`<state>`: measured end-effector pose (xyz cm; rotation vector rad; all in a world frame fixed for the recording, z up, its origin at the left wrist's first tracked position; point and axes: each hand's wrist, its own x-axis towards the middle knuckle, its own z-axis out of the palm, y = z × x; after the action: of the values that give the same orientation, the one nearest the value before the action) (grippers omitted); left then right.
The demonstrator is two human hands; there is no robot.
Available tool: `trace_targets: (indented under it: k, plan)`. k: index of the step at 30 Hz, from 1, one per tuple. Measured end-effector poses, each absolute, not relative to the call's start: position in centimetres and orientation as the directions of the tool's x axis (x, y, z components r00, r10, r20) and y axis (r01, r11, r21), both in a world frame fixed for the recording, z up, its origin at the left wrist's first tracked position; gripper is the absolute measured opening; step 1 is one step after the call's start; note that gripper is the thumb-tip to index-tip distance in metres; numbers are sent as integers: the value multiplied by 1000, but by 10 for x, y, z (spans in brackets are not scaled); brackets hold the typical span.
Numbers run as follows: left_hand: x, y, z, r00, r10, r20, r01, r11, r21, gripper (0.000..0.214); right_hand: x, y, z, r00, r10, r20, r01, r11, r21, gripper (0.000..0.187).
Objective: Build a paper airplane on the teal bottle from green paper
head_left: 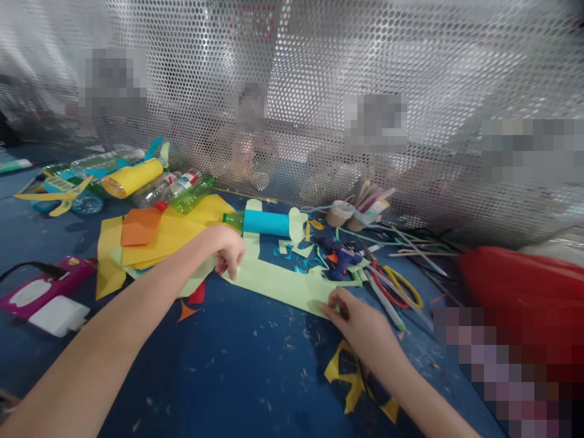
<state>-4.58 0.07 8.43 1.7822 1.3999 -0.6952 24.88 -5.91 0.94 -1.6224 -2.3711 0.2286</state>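
A light green sheet of paper (pixel 278 283) with cut-out edges lies across the blue tabletop between my hands. My left hand (pixel 230 250) is closed, its fingers curled down at the sheet's left part. At the right end, my right hand (pixel 349 309) pinches the sheet's lower edge between thumb and fingers. Just behind the sheet lies a green bottle wrapped in blue paper (pixel 267 223), with light green pieces at its end. Small blue and green paper scraps (pixel 298 261) are scattered between the bottle and the sheet.
Yellow and orange sheets (pixel 141 226) and plastic bottles (pixel 194 194) lie left; a purple glue gun or similar device (pixel 73 274) and white adapter (pixel 59 315) sit nearer. Scissors (pixel 404 286), a red bag (pixel 511 292) and yellow scraps (pixel 347 377) are right. A perforated metal screen (pixel 310 79) rises behind.
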Motion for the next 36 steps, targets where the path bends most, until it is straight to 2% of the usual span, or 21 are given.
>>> trace_targets:
  k: [3, 5, 6, 8, 10, 12, 14, 17, 22, 26, 28, 32, 36]
  plan:
    - [-31, -13, 94, 175, 678, -714, 981, -184, 65, 19, 247, -60, 11, -354, 927, 124, 891, 374, -256, 20]
    - [-20, -27, 97, 135, 834, -534, 961, -242, -134, 29, 246, -60, 13, -358, 926, 118, 890, 377, -255, 21]
    - [-14, -34, 96, 189, 869, -458, 942, -291, -165, 38, 246, -61, 14, -361, 925, 117, 889, 379, -257, 22]
    - [-1, -49, 90, 404, 877, -259, 883, -449, -141, 37, 245, -61, 15, -365, 923, 124, 884, 386, -265, 22]
    - [15, -61, 80, 607, 782, -141, 783, -619, -58, 28, 246, -61, 14, -367, 920, 139, 879, 392, -272, 23]
    - [32, -68, 70, 701, 710, -64, 710, -704, -26, 17, 247, -60, 13, -367, 917, 157, 874, 397, -281, 23]
    - [50, -73, 61, 733, 680, -19, 678, -733, -50, 16, 247, -60, 12, -377, 912, 164, 865, 410, -290, 21]
    - [70, -81, 46, 697, 708, 116, 716, -682, -149, 17, 248, -59, 11, -387, 909, 157, 859, 417, -297, 19]
    - [75, -100, 19, 561, 798, 219, 810, -474, -346, 20, 249, -59, 10, -388, 908, 157, 867, 418, -272, 19]
    - [73, -116, 6, 495, 840, 223, 816, -362, -451, 28, 249, -58, 8, -383, 911, 156, 871, 412, -269, 19]
    - [76, -123, 3, 431, 876, 217, 847, -310, -431, 35, 249, -58, 8, -377, 913, 153, 872, 406, -275, 19]
    - [82, -134, 4, 253, 957, 139, 936, -206, -284, 62, 250, -58, 7, -380, 913, 151, 865, 408, -291, 20]
    - [83, -139, 11, 198, 978, 60, 963, -182, -200, 74, 250, -57, 7, -381, 913, 147, 863, 408, -299, 21]
